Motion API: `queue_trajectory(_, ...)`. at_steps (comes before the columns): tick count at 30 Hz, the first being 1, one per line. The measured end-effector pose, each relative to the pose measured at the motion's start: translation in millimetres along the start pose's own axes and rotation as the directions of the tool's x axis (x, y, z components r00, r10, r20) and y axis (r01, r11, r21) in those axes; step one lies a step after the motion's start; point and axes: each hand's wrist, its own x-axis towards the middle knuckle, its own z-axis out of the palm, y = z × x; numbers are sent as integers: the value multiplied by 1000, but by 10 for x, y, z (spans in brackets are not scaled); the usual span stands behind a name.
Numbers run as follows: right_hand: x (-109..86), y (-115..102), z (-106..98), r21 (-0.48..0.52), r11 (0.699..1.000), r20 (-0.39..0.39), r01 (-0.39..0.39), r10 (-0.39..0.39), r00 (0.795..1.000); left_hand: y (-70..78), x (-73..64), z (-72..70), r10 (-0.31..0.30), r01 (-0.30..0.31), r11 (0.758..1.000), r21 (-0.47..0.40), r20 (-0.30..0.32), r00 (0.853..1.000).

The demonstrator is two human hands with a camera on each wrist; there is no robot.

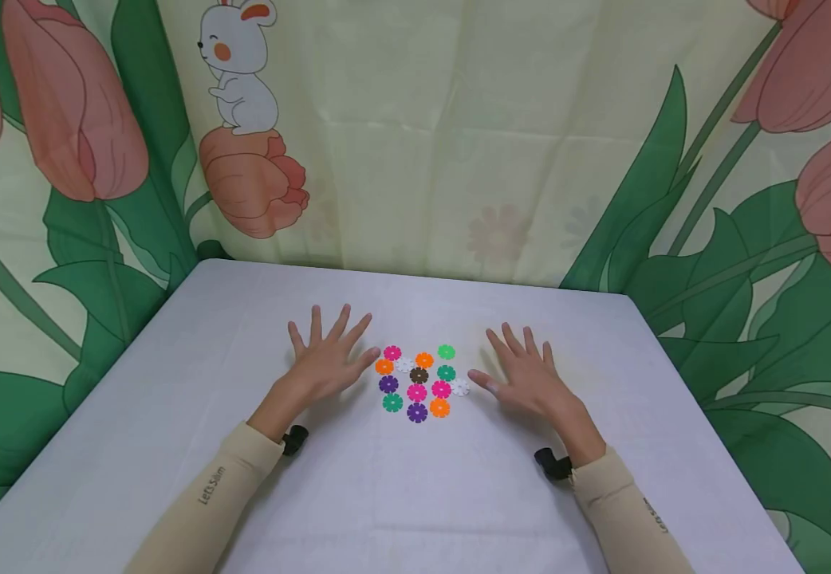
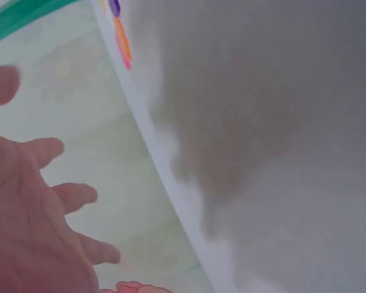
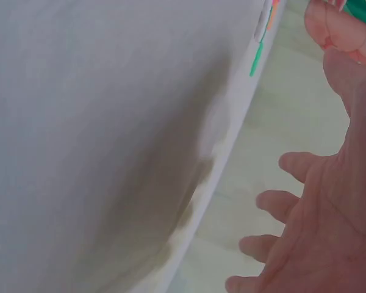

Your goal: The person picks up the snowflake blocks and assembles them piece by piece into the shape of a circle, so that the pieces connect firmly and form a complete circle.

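Several small notched discs, like flower-shaped interlocking pieces, lie flat in a loose cluster at the middle of the table. Among them are a brown disc point(image 1: 419, 375), a light green disc point(image 1: 447, 351), a purple disc point(image 1: 417, 412), an orange disc point(image 1: 440, 408) and a white disc point(image 1: 461, 387). To the left of the cluster my left hand point(image 1: 329, 363) is held palm down with its fingers spread, the thumb close to the pink disc point(image 1: 392, 352). My right hand point(image 1: 530, 379) is spread likewise on the right side, its thumb near the white disc. Both hands hold nothing, and their shadows fall on the cloth.
A white cloth covers the table point(image 1: 358, 494). Behind it hangs a curtain point(image 1: 415, 159) printed with tulips and a rabbit. Black wrist cameras are strapped under the left wrist point(image 1: 295, 440) and the right wrist point(image 1: 553, 464).
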Motion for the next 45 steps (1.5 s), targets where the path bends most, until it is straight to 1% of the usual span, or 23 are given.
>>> queue_trajectory(5,21,-76,-2,24,999,2,22,-22,1000,85,25,17,44,-44,999,-11,13,999)
queue_trajectory(10,54,-149,13,18,1000,23,25,-26,999,149,70,30,82,-82,996,-37,3,997)
queue_trajectory(13,90,-194,34,13,1000,21,23,-24,999,169,104,41,94,-94,994,-53,-9,996)
queue_trajectory(15,118,-223,50,19,1000,17,17,-17,1000,180,131,50,96,-96,993,-71,-5,995)
queue_trajectory(18,170,-272,62,47,999,12,22,-23,1000,183,166,57,88,-85,988,-126,19,996)
queue_trajectory(21,202,-293,55,106,994,32,26,-29,999,179,203,55,94,-77,974,-215,69,993)
queue_trajectory(22,215,-292,56,129,991,42,33,-39,998,161,217,54,104,-78,966,-246,96,990)
queue_trajectory(24,227,-285,44,178,983,65,44,-57,996,95,265,56,148,-91,945,-315,160,976)
queue_trajectory(26,238,-266,41,220,974,88,58,-79,993,29,311,54,190,-97,925,-368,225,956)
queue_trajectory(27,241,-258,38,236,969,98,67,-92,991,-5,333,56,212,-99,915,-391,256,943)
queue_trajectory(29,245,-241,29,267,961,116,68,-102,988,-43,368,61,242,-102,904,-416,300,923)
queue_trajectory(32,244,-212,11,302,952,132,59,-103,986,-41,385,73,260,-106,903,-417,331,907)
queue_trajectory(34,245,-190,-6,324,944,140,58,-109,984,-38,393,84,261,-102,901,-422,340,903)
queue_trajectory(39,247,-145,-13,357,932,160,68,-133,978,-25,391,90,248,-86,901,-426,341,907)
queue_trajectory(45,242,-123,2,369,927,192,61,-140,971,-10,366,108,259,-104,903,-418,335,906)
